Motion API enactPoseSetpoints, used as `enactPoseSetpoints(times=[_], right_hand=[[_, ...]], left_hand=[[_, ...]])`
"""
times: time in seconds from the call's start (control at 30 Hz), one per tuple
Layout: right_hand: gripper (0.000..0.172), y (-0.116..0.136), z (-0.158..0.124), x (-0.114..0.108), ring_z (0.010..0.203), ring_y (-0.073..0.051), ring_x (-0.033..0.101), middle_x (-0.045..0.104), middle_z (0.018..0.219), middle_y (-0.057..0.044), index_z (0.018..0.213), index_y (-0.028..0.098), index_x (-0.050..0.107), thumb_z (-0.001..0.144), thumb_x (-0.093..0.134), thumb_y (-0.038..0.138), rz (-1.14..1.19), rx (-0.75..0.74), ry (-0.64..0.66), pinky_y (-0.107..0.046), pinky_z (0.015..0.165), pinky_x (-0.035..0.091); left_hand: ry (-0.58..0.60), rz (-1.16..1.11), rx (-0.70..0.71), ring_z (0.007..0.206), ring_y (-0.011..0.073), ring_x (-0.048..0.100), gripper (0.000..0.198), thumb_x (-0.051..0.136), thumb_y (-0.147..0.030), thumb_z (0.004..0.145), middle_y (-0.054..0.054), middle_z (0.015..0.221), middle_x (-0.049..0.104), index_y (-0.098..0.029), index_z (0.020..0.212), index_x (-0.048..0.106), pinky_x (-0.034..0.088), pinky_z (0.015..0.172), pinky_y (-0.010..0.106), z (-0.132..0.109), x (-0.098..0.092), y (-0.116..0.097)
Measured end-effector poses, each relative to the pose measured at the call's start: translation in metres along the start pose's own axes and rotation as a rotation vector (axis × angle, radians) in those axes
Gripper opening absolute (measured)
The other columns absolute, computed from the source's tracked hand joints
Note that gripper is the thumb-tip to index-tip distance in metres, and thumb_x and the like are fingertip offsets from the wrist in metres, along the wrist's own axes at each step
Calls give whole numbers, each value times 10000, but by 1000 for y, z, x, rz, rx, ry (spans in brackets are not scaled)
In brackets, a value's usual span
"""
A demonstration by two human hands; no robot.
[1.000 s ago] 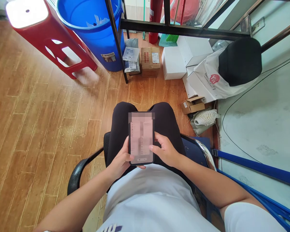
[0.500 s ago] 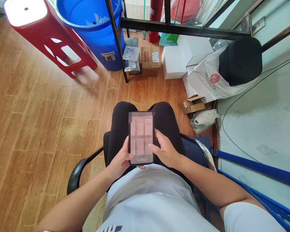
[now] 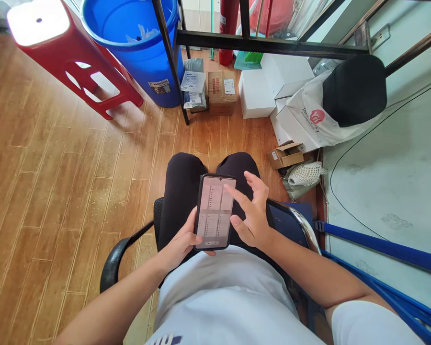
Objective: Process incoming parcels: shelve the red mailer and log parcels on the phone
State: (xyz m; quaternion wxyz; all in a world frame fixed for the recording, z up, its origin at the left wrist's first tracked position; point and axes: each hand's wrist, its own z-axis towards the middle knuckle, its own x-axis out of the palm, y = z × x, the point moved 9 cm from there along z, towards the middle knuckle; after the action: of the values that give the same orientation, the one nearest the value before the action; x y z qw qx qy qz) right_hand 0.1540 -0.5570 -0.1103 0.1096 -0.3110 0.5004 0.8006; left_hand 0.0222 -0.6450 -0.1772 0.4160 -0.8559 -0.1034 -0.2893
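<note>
A dark-framed smartphone (image 3: 216, 213) is held above my lap, its lit screen showing several pale panels. My left hand (image 3: 184, 242) grips its lower left side, with the thumb over the front edge and fingertips showing beneath the bottom. My right hand (image 3: 253, 211) is over the phone's right side, fingers apart and holding nothing. Its index fingertip is at the upper right of the screen; whether it touches the glass I cannot tell. Below the phone are black trousers (image 3: 181, 191) and a white shirt (image 3: 233, 292).
A red stool (image 3: 68, 62) and a blue bin (image 3: 129, 62) stand at the upper left. Cardboard box (image 3: 221, 96), white boxes (image 3: 255, 96) and a dark metal frame (image 3: 273, 45) lie ahead. Chair armrests (image 3: 111, 261) flank me; a blue bar (image 3: 380, 247) is at right.
My right hand has let go of the phone's right edge and risen, index finger now over the upper screen. The phone has tilted clockwise and shifted slightly right in my left hand.
</note>
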Motion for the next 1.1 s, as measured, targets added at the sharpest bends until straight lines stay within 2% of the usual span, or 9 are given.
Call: enactPoseSetpoints(times=[0.1, 0.23, 0.37, 0.47, 0.53, 0.6, 0.77, 0.97, 1.1], right_hand=[[590, -6, 1, -2, 1383, -363, 244, 203, 1500, -118, 1433, 233, 423, 946, 319, 548, -33, 50, -14, -610, 1113, 244], [495, 1, 3, -1, 1359, -356, 280, 197, 1505, -80, 1312, 279, 566, 952, 335, 527, -33, -31, -1, -601, 1095, 271], [472, 11, 3, 2, 1343, -376, 291, 177, 1516, -104, 1274, 247, 598, 933, 399, 507, -82, -122, 41, -611, 1076, 272], [369, 7, 5, -8, 1300, -359, 360, 296, 1476, -111, 1186, 236, 637, 926, 434, 400, -100, -73, -53, -605, 1056, 292], [327, 0, 5, -20, 1240, -328, 435, 425, 1388, -123, 1173, 218, 612, 903, 459, 319, -54, -9, -163, -580, 1027, 344], [333, 0, 4, -24, 1169, -303, 498, 535, 1286, -122, 1187, 206, 559, 866, 496, 266, 9, -38, -207, -557, 988, 393], [427, 23, -2, -9, 1087, -295, 536, 662, 1176, -90, 1226, 221, 498, 813, 574, 300, 72, -344, -72, -526, 905, 442], [474, 27, -2, 0, 1139, -298, 502, 665, 1204, -89, 1263, 210, 475, 829, 572, 372, 71, -361, 13, -554, 982, 388], [423, 20, 0, 0, 1132, -296, 508, 670, 1179, -76, 1235, 224, 492, 835, 553, 349, 34, -280, 15, -578, 1036, 335]], left_hand=[[-9, 13, -4, 1105, 358, 585, 736, 473, -195, 780, 88, 1435, 466, -347, 1467, 259, 588, 700, 447, -1, 0, 0], [-15, 14, -12, 1110, 365, 583, 745, 468, -201, 787, 94, 1449, 450, -355, 1477, 234, 585, 703, 463, -1, 1, -2], [-33, 8, -23, 1124, 374, 572, 759, 466, -198, 787, 108, 1468, 420, -351, 1487, 213, 583, 702, 465, -2, 2, -5], [-55, 12, -43, 1108, 354, 580, 757, 463, -184, 798, 106, 1456, 424, -362, 1488, 206, 584, 707, 460, -2, 3, -6], [-60, 8, -39, 1059, 321, 600, 736, 459, -171, 801, 94, 1416, 459, -369, 1474, 239, 588, 701, 447, -2, 3, -8], [-57, -10, -17, 1018, 293, 612, 713, 454, -162, 798, 76, 1380, 488, -378, 1455, 283, 593, 688, 432, -1, 4, -10], [-56, -46, 7, 1015, 275, 607, 684, 440, -171, 808, 63, 1410, 465, -387, 1443, 306, 598, 672, 401, -1, 3, -10], [-49, -71, 5, 983, 268, 619, 711, 454, -192, 795, 69, 1434, 444, -390, 1456, 281, 591, 670, 393, 0, 3, -9], [-66, -67, 0, 1014, 280, 597, 704, 453, -186, 807, 70, 1434, 437, -388, 1460, 281, 591, 664, 396, -1, 3, -10]])
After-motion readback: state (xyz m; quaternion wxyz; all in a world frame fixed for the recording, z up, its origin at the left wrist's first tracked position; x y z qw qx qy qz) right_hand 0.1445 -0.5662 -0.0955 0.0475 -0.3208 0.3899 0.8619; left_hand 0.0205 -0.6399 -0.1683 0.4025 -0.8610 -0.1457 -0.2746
